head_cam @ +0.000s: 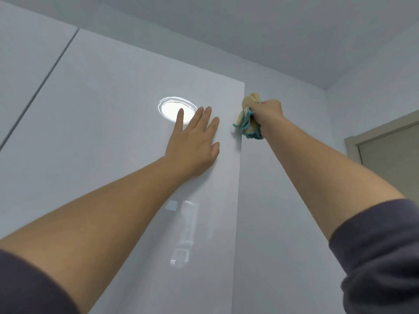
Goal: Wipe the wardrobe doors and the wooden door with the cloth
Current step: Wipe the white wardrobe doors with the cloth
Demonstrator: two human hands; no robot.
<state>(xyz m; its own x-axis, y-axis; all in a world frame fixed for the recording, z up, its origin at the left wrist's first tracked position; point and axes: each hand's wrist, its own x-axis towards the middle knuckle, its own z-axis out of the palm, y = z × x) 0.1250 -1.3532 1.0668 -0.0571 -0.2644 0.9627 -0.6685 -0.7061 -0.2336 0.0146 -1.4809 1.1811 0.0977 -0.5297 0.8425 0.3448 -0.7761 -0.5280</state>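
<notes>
A glossy white wardrobe door [113, 143] fills the left and middle of the view, seen from below. My left hand [196, 141] lies flat on it with straight fingers, near its right edge. My right hand [268, 114] grips a bunched yellow cloth with teal trim [247, 118] and holds it against the door's right edge, high up. The wooden door [390, 159] shows at the far right, with only its upper corner and frame in view.
A second wardrobe panel [29, 64] lies to the left beyond a dark gap. A white side panel or wall [283, 200] runs right of the door's edge. The ceiling [272, 30] is close above. A round lamp reflection [176, 108] shines on the door.
</notes>
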